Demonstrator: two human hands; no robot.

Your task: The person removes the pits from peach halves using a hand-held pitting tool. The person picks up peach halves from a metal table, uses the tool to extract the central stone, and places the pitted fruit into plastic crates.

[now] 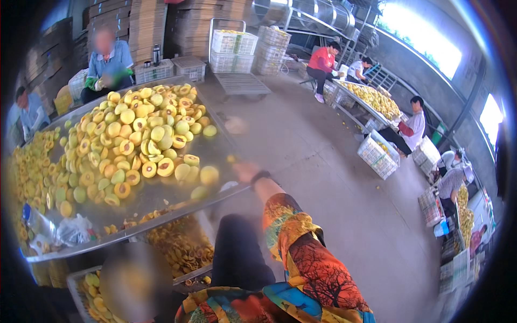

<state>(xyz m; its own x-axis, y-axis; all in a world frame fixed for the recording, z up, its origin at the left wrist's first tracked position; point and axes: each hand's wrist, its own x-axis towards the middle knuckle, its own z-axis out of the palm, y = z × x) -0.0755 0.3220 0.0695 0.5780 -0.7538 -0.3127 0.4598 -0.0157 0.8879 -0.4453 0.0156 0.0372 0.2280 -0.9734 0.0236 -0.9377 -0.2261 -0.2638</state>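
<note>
My right hand point(244, 172) reaches out to the right corner of a metal-topped table point(226, 141). It is blurred, so its grip cannot be told; a small yellow piece point(231, 159) shows by the fingertips. On the table lies a large heap of halved yellow peaches point(141, 125), many cut side up with reddish-brown centres. Peach halves point(209, 175) lie nearest the hand. My left hand is not in view; a blurred patch hides part of the lower left. Below the table edge are a bin of brown-yellow scraps point(181, 246) and a crate of peach pieces point(95, 296).
A plastic bottle point(40, 222) and a clear bag point(74, 230) lie at the table's near left. A person point(108, 60) sits across the table. A flat cart point(242, 82) bears white crates point(234, 42). Several people work at other fruit tables point(373, 99) at right.
</note>
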